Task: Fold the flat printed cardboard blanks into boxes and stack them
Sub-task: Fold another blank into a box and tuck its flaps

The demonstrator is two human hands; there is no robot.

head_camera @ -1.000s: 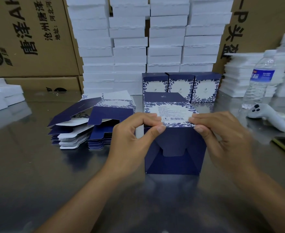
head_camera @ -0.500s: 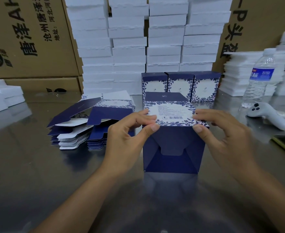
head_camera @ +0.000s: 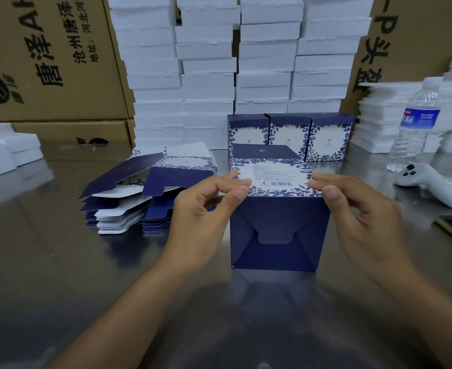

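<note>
Box [head_camera: 278, 222]: on side, axis running away, base facing wearer, mouth hidden. Left hand [head_camera: 201, 209] and right hand [head_camera: 360, 209] pinch top-panel corners.

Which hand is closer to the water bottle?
Right. The right hand pinches the box at its right corner, left of the bottle; the left hand pinches the left corner, farther away.

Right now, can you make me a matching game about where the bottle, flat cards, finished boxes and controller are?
1 water bottle
2 flat blanks
3 finished boxes
4 white controller

A piled left of the left hand
B in a row behind the held box
C standing upright, far right
D lying down beside the bottle

Pairs: 1-C, 2-A, 3-B, 4-D
</note>
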